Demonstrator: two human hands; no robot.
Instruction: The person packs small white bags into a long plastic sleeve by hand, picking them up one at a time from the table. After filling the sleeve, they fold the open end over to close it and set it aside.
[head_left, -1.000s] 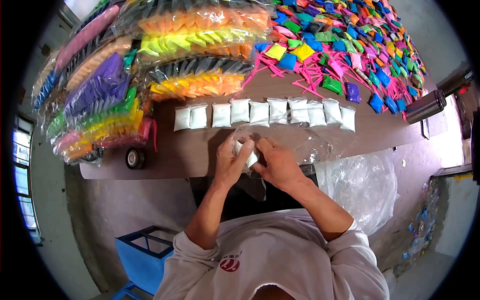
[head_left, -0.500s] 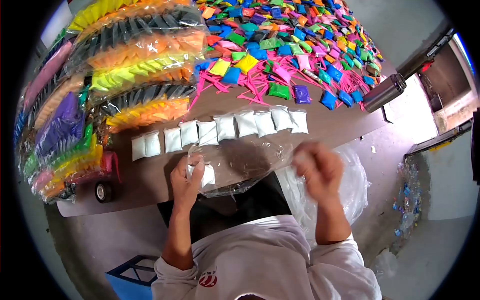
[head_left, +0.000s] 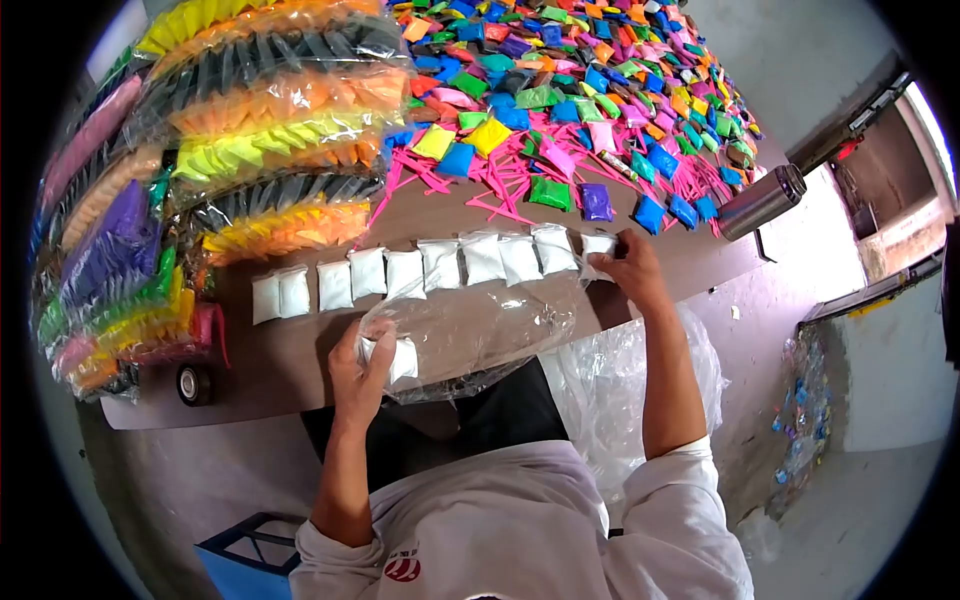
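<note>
My left hand (head_left: 358, 362) is closed on a clear plastic bag (head_left: 490, 335) near the table's front edge. Inside or behind its film, a white packet (head_left: 403, 360) shows beside my thumb. The bag spreads to the right over the table edge. My right hand (head_left: 632, 268) pinches the rightmost white packet (head_left: 598, 247) at the end of a row. Several more white packets (head_left: 441, 265) lie side by side along the table, leading left from there.
Stacked bags of coloured packets (head_left: 285, 150) rise at the left. Colourful packets and pink sticks (head_left: 510, 165) heap at the back. A metal flask (head_left: 762, 202) lies at the right, a tape roll (head_left: 194, 384) near the left front edge. Clear plastic (head_left: 640, 385) hangs by my right side.
My right hand has moved from above the bag's right side up to the rightmost white packet and taken hold of it. My left hand keeps its hold on the bag.
</note>
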